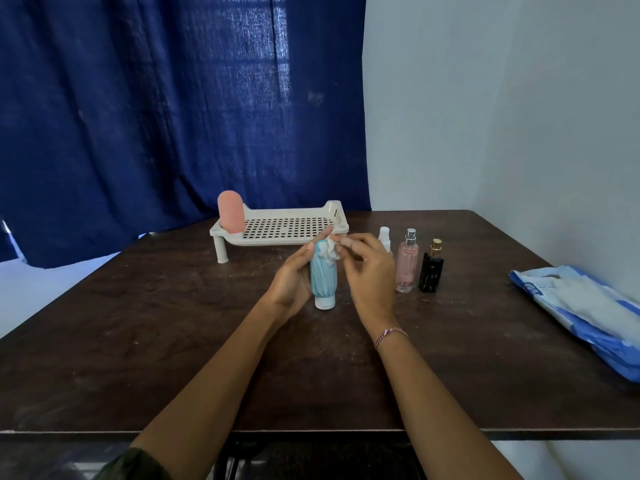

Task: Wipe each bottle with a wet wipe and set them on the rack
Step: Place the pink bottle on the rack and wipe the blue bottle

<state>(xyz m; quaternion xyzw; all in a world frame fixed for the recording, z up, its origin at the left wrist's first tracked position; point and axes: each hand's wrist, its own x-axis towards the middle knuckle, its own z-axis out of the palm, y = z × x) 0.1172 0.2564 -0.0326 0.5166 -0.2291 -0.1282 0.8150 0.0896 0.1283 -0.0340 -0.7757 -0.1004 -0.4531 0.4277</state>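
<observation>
Dark table [138,323]; upside-down teal bottle [323,275], white cap [324,302], crumpled wipe [329,251] atop.

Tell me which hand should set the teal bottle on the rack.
Left. The left hand grips the bottle, and the rack stands just beyond it; the right hand pinches the wipe.

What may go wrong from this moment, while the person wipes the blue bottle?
1. The right hand, pinching the wet wipe at the top of the blue bottle, works near the small white bottle and the pink spray bottle; a wide stroke might topple them.
2. The left hand holds the blue bottle from one side only; once wet, it may slip.
3. The peach bottle stands at the left end of the rack; the next placing could bump it.
</observation>
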